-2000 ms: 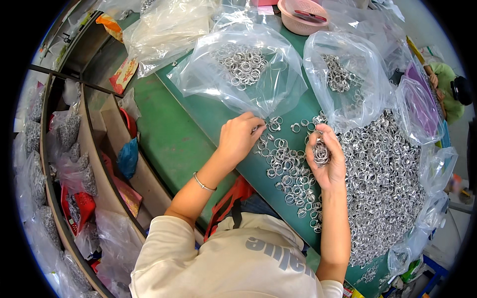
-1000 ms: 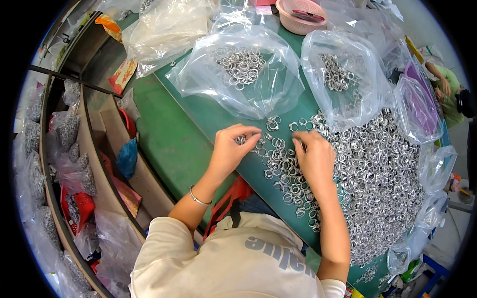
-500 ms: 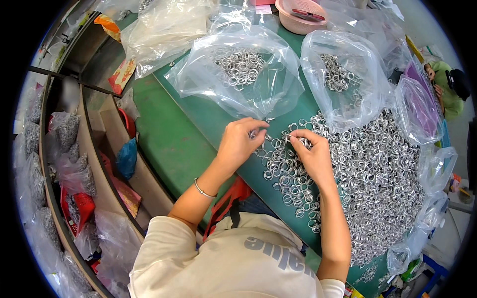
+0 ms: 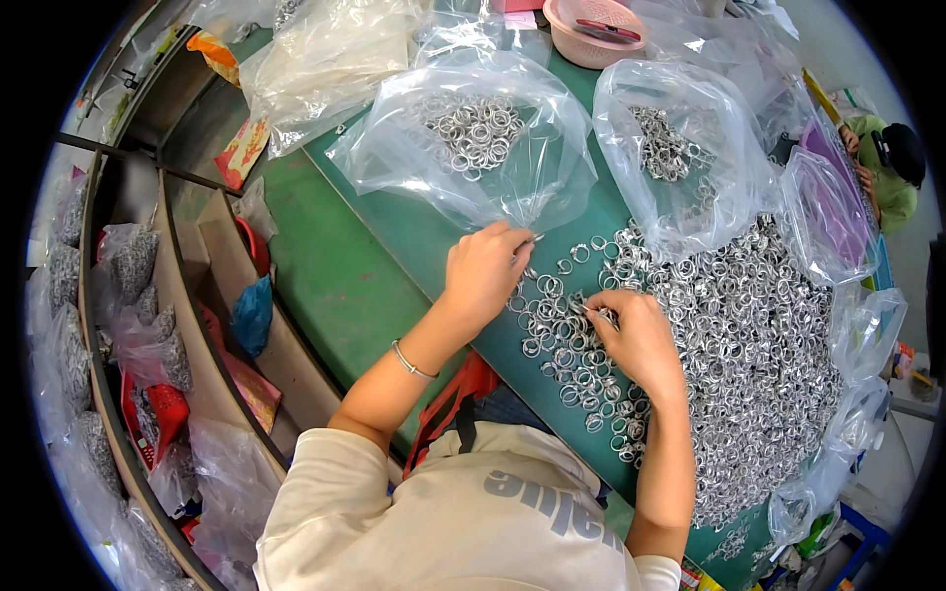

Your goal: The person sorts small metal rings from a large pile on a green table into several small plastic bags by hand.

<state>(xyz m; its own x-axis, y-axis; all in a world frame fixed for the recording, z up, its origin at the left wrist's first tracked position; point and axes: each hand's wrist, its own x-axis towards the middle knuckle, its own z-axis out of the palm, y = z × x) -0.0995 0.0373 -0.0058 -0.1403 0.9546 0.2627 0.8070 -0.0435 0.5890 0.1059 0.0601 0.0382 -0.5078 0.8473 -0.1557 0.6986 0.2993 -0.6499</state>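
Silver metal rings lie in a large pile (image 4: 749,384) on the green tabletop, thinning out to loose ones toward its left edge. My left hand (image 4: 485,268), with a bracelet on its wrist, is closed near the mouth of a clear plastic bag (image 4: 562,187). A bit of silver metal, seemingly a ring, shows at its fingertips; the palm is hidden. To the right, my right hand (image 4: 639,335) is closed over the loose rings, thumb and forefinger pinched on a ring (image 4: 588,309). Inside the clear bag sits a heap of rings (image 4: 478,133).
A second clear bag (image 4: 680,197) with rings stands at the far right. Behind are a pink basket (image 4: 591,44) and folded plastic bags (image 4: 325,69). Shelving (image 4: 212,345) with bagged parts runs along the left. Another person (image 4: 892,167) is at the far right.
My left hand has moved up toward the bag's mouth, its fingers drawn together. My right hand has come down and slightly right onto the loose rings.
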